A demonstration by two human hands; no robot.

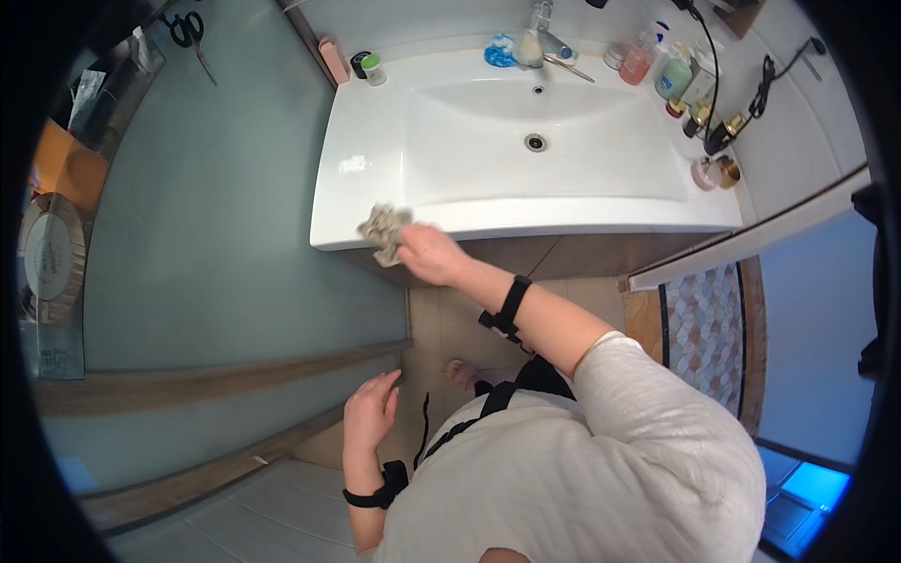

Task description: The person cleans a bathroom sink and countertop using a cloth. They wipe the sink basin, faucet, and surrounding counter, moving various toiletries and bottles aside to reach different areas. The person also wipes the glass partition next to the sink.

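Note:
My right hand point(431, 253) grips a crumpled grey-beige cloth point(383, 232) at the front left corner of a white washbasin point(471, 214). Part of the cloth hangs over the basin's front edge. Low beside my body is my left hand point(369, 414), holding nothing, its fingers apart from the thumb. The basin's bowl holds no water that I can see, and its metal drain point(536, 143) is uncovered. A chrome faucet point(540, 28) stands at the back, with a blue and white mesh sponge point(500, 51) to its left.
Pump bottles point(674, 76), small jars point(705, 173) and black cables point(764, 91) line the basin's right side. A pink box point(334, 60) and a green-lidded jar point(374, 70) stand back left. A frosted glass panel point(211, 211) borders the left. Scissors point(188, 35) lie beyond it.

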